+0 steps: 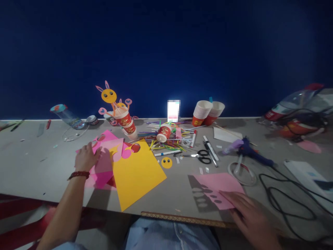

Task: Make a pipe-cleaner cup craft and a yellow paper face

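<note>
My left hand (87, 159), with a reddish beaded bracelet at the wrist, rests on a stack of pink paper sheets (106, 163). Its thumb stands apart from the fingers. Beside the stack lies a yellow paper sheet (137, 173) with a round hole near its top. At the table's front right, my right hand (246, 208) pinches a light pink paper sheet (223, 185) by its near edge. Several cut-out holes run along that sheet's left side, and it is raised enough to cast a shadow. A small yellow face disc (167, 163) with two eyes lies between the hands.
Scissors (200, 157), markers (210, 147) and a tipped paper cup (164, 133) on pipe cleaners lie mid-table. Decorated cups (123, 118) stand back left, stacked cups (202, 111) behind. A glue gun (253, 152) with its black cable (283, 208) and a bottle (283, 107) are right.
</note>
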`<state>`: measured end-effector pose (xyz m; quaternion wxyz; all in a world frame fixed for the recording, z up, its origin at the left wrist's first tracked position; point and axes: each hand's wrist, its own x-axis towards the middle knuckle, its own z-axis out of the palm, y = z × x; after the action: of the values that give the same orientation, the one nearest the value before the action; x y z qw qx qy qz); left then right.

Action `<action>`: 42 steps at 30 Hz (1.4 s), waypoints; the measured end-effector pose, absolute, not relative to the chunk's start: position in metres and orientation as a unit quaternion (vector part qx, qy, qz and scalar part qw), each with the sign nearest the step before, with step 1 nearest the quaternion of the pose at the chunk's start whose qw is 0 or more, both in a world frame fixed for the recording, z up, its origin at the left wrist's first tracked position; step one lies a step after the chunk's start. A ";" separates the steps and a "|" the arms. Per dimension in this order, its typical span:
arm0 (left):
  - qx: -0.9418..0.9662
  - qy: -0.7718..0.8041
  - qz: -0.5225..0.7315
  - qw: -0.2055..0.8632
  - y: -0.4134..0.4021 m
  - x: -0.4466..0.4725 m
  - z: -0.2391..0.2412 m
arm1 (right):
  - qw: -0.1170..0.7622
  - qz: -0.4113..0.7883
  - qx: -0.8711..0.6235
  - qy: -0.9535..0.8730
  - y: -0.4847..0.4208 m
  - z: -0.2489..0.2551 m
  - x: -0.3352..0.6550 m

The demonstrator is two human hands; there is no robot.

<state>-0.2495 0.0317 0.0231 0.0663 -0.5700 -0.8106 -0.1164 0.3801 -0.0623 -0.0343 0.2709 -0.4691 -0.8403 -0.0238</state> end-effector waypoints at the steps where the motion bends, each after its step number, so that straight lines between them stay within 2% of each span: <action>1: -0.577 -0.804 -0.119 0.079 0.029 -0.239 0.020 | 0.271 -0.017 -0.471 -0.839 -0.064 -0.034 0.379; 7: -0.819 -0.568 -0.049 0.065 -0.004 -0.169 -0.019 | 0.255 0.014 -0.481 -0.839 -0.071 -0.031 0.365; 13: -0.804 -0.587 -0.057 0.069 -0.014 -0.184 -0.035 | 0.250 0.041 -0.474 -0.843 -0.072 -0.033 0.357; 17: -0.812 -0.568 -0.117 0.059 -0.014 -0.174 -0.018 | 0.309 0.073 -0.417 -0.852 -0.070 -0.021 0.343; 19: -0.827 -0.536 -0.165 0.027 -0.016 -0.150 -0.008 | 0.337 0.097 -0.371 -0.860 -0.066 -0.014 0.335; 22: -0.864 -0.464 -0.188 -0.047 -0.023 -0.098 0.003 | 0.333 0.122 -0.339 -0.871 -0.056 -0.009 0.332; 26: -0.926 -0.330 -0.118 -0.140 -0.037 -0.020 0.005 | 0.305 0.101 -0.375 -0.870 -0.046 -0.010 0.355; 30: -0.958 -0.211 -0.057 -0.186 -0.027 0.046 -0.009 | 0.342 0.061 -0.417 -0.840 -0.045 -0.002 0.387; 36: -0.947 -0.277 -0.083 -0.142 0.030 0.096 -0.027 | 0.434 0.075 -0.450 -0.777 -0.063 0.011 0.398; 42: -0.930 -0.301 -0.142 -0.155 0.039 0.078 -0.013 | 0.394 0.180 -0.379 -0.818 -0.068 -0.005 0.369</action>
<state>0.0784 0.0394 -0.0127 -0.1555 -0.9301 -0.3009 -0.1419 0.3686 -0.0682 -0.0052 0.3943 -0.3786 -0.8179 0.1796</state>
